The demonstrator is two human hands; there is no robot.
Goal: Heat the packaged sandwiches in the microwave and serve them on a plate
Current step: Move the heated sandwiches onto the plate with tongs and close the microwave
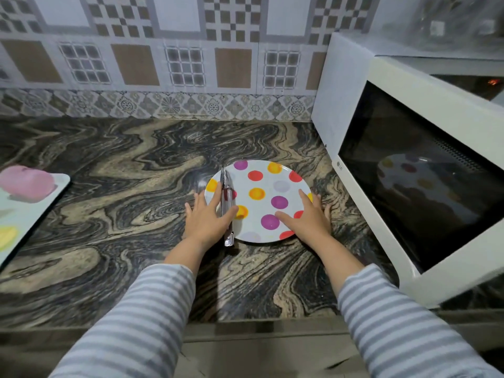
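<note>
A white plate (pixel 272 184) with coloured dots sits on the marbled counter in front of me. Metal tongs (pixel 226 197) lie across its left side, handle end hanging over the near rim. My left hand (pixel 207 216) grips the plate's left rim, thumb on top beside the tongs. My right hand (pixel 308 219) grips the right rim, thumb resting on the plate's face. Nothing but the tongs is on the plate. The white microwave (pixel 351 85) stands at the right with its door (pixel 414 181) swung open toward me. No sandwich is in view.
A pale tray (pixel 32 208) at the left edge carries a blurred pink object (pixel 27 182). The open door's dark glass reflects the plate and juts over the counter's right side. A tiled wall (pixel 163 64) bounds the back. The counter's front edge runs just below my forearms.
</note>
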